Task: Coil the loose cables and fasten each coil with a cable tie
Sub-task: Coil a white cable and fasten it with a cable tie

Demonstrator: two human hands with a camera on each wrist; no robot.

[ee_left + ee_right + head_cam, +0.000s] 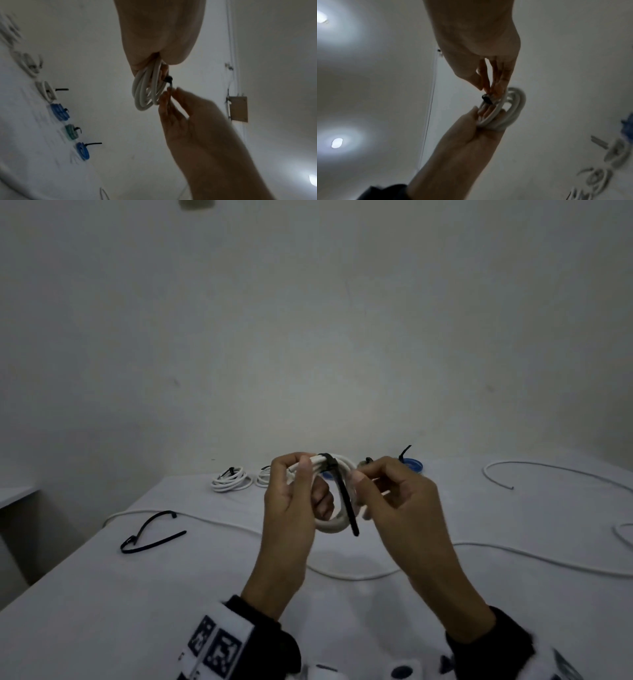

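Observation:
A white cable coil (334,523) hangs in the air above the table, and my left hand (305,470) grips it at its top left. A black cable tie (344,498) wraps over the top of the coil, and its tail slants down across the loop. My right hand (358,479) pinches the tie at the coil's right side. In the left wrist view the coil (145,93) hangs from my left hand (154,59), and the right hand's fingers (164,97) close on the dark strap. In the right wrist view the tie's head (486,99) sits just below my right hand (488,88).
Two spare black ties (150,532) lie at the table's left. Tied white coils (229,479) and a blue coil (412,465) sit along the far edge. A loose white cable (513,556) runs across the table under my hands. Another cable (548,474) curves at the right.

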